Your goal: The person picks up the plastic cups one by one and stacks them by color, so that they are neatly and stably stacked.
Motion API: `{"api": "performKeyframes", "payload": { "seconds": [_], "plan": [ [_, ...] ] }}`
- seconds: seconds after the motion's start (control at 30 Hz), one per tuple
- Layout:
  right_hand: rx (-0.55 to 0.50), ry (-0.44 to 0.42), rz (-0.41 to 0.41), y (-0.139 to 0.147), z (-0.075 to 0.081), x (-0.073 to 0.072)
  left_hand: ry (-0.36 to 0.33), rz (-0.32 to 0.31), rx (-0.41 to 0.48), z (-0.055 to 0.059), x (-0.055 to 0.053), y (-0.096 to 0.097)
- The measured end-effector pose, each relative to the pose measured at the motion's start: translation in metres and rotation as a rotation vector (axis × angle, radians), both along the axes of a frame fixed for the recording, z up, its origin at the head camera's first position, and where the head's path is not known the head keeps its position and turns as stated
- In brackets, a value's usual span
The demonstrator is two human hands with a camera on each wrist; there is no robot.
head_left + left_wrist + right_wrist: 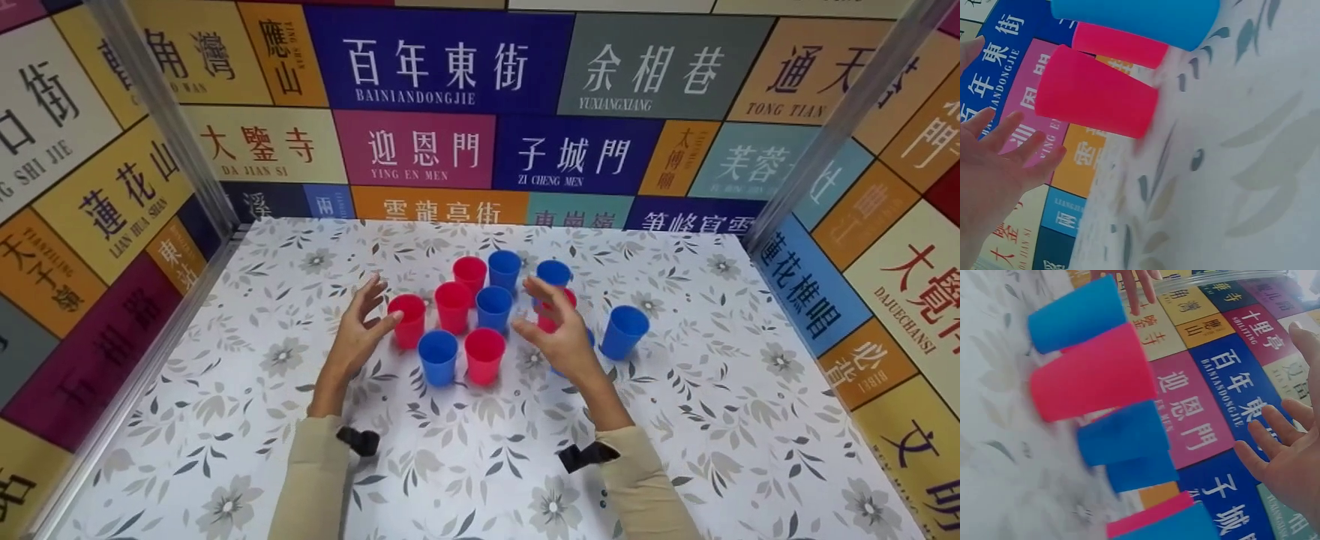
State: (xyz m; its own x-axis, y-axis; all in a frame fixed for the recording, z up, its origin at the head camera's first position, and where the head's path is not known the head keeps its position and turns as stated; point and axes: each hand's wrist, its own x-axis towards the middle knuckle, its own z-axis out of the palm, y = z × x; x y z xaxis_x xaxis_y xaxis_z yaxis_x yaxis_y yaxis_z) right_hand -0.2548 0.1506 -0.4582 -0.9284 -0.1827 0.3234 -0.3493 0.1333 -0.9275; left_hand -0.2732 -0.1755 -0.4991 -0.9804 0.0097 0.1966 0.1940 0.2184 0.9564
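Note:
My left hand [354,339] hovers at the left of a loose group of cups, fingers spread and thumb near a red cup [409,324]. In the left wrist view its fingers are apart from the nearest red cup [1098,93]. My right hand [562,341] is raised at the group's right side, fingers spread, holding nothing. It partly hides a red cup [571,300] and a blue cup [553,271] behind it, and another blue cup low beside the wrist. Between the hands stand a front blue cup [437,360], a front red cup [485,358] and a middle blue cup [493,309].
Farther back are two red cups, one at the rear [469,274] and one nearer [452,309], plus a rear blue cup [504,270]. A separate blue cup [625,334] stands at the right. The floral tabletop [465,465] meets sign-covered walls [439,64].

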Motion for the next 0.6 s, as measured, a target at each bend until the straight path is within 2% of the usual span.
{"api": "performKeyframes", "payload": {
  "seconds": [0.17,0.33,0.6],
  "plan": [
    [-0.044,-0.003,0.068,-0.009,-0.022,0.001,-0.015,-0.002,0.051,-0.014,-0.002,0.005],
    [-0.021,-0.056,0.114,-0.015,-0.038,0.001,-0.064,0.008,0.084,-0.025,-0.004,0.008],
    [0.046,-0.162,0.155,-0.021,-0.046,-0.001,-0.107,0.0,0.075,-0.034,-0.008,0.011]
  ]
}}
